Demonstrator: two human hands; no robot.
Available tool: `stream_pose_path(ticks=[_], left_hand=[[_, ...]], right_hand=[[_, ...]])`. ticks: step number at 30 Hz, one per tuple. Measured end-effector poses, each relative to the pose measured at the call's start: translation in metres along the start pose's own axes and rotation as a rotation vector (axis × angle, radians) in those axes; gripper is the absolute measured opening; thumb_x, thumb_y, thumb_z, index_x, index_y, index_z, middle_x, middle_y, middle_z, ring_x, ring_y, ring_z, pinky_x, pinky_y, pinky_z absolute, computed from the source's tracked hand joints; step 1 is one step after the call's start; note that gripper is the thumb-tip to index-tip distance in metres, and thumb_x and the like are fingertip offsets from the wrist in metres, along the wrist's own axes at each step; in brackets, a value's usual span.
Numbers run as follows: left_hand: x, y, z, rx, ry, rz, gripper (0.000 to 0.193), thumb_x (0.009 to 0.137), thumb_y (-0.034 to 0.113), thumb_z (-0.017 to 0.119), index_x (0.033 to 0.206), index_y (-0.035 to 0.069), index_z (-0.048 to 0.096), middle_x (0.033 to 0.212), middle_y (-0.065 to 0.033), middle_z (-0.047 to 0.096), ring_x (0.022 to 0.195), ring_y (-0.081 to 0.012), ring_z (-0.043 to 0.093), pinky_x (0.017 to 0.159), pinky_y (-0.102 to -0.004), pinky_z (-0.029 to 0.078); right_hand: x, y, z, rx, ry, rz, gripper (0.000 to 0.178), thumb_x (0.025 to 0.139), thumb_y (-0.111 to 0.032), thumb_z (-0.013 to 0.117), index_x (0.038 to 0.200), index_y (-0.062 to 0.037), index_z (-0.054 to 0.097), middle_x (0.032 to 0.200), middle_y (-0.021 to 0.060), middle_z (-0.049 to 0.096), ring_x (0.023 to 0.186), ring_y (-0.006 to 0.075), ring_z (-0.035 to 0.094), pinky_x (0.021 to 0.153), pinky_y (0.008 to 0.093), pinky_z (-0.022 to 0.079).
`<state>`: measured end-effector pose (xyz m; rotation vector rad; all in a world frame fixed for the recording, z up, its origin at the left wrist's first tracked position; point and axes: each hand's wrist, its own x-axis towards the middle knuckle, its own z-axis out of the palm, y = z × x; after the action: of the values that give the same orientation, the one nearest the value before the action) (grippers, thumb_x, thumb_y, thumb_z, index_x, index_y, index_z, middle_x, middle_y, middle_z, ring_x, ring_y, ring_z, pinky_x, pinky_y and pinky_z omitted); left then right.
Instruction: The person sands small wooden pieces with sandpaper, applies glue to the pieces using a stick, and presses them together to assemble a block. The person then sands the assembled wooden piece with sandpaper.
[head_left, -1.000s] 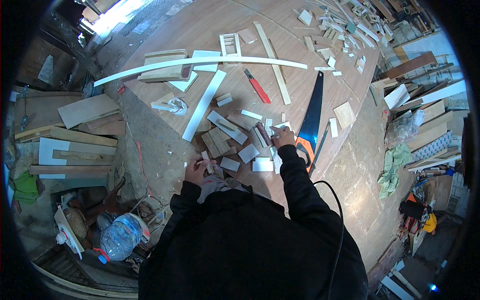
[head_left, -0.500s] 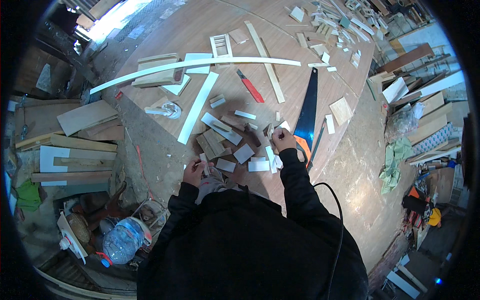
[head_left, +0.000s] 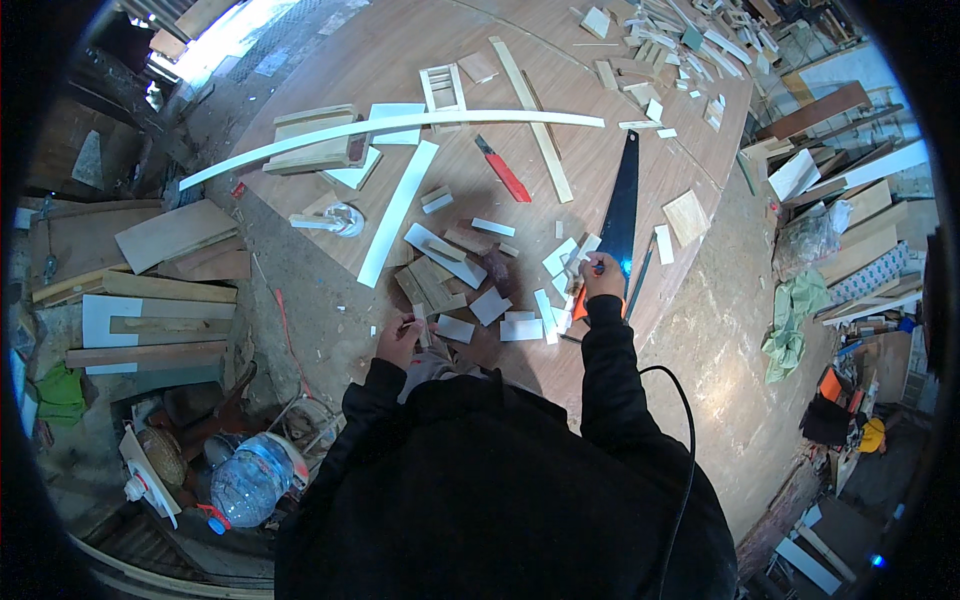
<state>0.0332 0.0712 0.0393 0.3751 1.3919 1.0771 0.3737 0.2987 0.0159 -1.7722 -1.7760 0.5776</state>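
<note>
My left hand [head_left: 398,340] is closed on a small pale wooden piece [head_left: 420,318] at the near edge of the table. My right hand [head_left: 603,276] is closed over the orange handle end of a handsaw [head_left: 621,200], beside small white-faced blocks [head_left: 560,257]. A small dark thing shows at its fingers, too small to name, and whether it touches the saw I cannot tell. Between the hands lie white-faced offcuts [head_left: 520,329] and brown wood blocks [head_left: 428,287]. A thin dark stick [head_left: 641,280] lies right of the saw.
A long white strip [head_left: 400,122] crosses the table [head_left: 380,25] beyond a shorter white strip [head_left: 398,213]. A red-handled cutter [head_left: 503,170] and a clear cup [head_left: 345,220] lie farther in. Wood scraps [head_left: 660,60] pile up far right. A large plastic bottle [head_left: 248,480] stands lower left.
My right hand has moved right, from the small blocks to over the saw's handle, uncovering blocks there. The left hand has shifted slightly right and keeps its wooden piece.
</note>
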Motion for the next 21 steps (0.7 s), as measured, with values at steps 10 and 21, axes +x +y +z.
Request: stream_pose_path(ticks=[10,21], left_hand=[[-0.007,0.007,0.0,-0.064,0.08,0.007,0.022,0.094,0.017,0.051,0.107,0.0,0.051,0.097,-0.0124,0.067,0.076,-0.016,0.064,0.06,-0.0257,0.051],[0.001,0.004,-0.012,-0.024,0.183,0.0,0.03,0.093,0.02,0.053,0.116,0.001,0.047,0.103,-0.0124,0.064,0.082,-0.0204,0.065,0.064,-0.0337,0.055]], right_hand=[[-0.004,-0.01,0.011,-0.034,0.029,-0.017,0.015,0.083,-0.015,0.058,0.093,-0.0119,0.07,0.086,0.0096,0.067,0.073,0.023,0.065,0.067,0.0329,0.052],[-0.031,-0.069,0.05,0.017,-0.462,-0.217,0.033,0.075,-0.022,0.07,0.105,-0.0134,0.063,0.092,0.0106,0.064,0.084,0.028,0.063,0.077,0.0381,0.049]])
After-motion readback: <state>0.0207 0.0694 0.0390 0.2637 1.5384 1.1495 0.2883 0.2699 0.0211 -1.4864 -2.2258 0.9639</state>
